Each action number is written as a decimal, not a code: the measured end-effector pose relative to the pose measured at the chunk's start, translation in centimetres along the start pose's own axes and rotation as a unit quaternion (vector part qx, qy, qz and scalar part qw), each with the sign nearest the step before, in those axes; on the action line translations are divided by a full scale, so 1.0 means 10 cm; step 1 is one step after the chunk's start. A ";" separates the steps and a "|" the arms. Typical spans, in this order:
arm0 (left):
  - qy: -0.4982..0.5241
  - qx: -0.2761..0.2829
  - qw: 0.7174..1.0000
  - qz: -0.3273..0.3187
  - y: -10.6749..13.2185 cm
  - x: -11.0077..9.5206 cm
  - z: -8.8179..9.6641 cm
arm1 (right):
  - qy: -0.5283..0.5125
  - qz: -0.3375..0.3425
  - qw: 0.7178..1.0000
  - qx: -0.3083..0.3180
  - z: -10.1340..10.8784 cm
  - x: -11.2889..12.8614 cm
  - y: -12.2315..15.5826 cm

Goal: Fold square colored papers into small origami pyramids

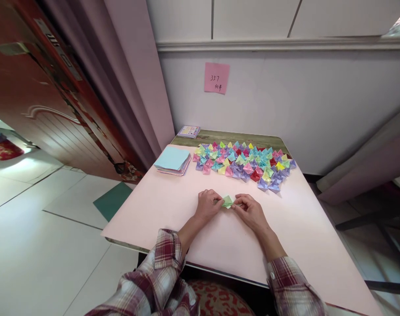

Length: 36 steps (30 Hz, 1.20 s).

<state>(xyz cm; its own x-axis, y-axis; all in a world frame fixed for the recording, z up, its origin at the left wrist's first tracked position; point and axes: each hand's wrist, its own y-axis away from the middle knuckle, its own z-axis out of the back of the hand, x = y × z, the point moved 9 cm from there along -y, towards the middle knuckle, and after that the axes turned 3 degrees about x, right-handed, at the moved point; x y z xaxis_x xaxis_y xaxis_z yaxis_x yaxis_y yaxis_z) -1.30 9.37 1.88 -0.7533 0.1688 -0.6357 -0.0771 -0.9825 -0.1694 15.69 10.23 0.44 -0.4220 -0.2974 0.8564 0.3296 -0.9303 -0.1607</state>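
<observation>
A small green folded paper piece point(227, 202) lies on the pink table top point(173, 206) between my two hands. My left hand point(208, 205) pinches its left side with fingers curled. My right hand point(249, 209) pinches its right side the same way. Behind them spreads a big cluster of finished folded paper shapes point(244, 164) in several colours. A stack of square paper sheets point(173, 160), light blue on top, sits at the left rear of the table.
A small printed packet point(188, 131) lies at the table's far edge by the wall. A pink sticky note point(216, 77) hangs on the wall. A wooden door point(38, 96) and curtain stand left; a green sheet point(112, 200) lies on the floor.
</observation>
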 end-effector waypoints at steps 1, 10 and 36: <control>0.000 0.001 1.000 0.001 0.00 0.00 0.00 | -0.001 -0.001 1.000 -0.001 0.00 -0.01 0.00; -0.002 0.013 1.000 -0.005 0.02 0.01 -0.03 | -0.003 -0.022 1.000 0.005 -0.03 -0.07 -0.05; 0.021 -0.066 0.997 0.014 0.00 0.10 0.06 | 0.202 -0.046 0.969 -0.136 -0.05 0.09 -0.01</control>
<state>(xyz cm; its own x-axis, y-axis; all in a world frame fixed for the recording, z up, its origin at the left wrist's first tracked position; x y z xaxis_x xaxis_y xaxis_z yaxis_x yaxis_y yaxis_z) -2.46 9.51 1.66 -0.7250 0.1482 -0.6726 0.0322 -0.9682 -0.2480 14.90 9.97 0.97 -0.7533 -0.2181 0.6205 0.0620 -0.9628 -0.2631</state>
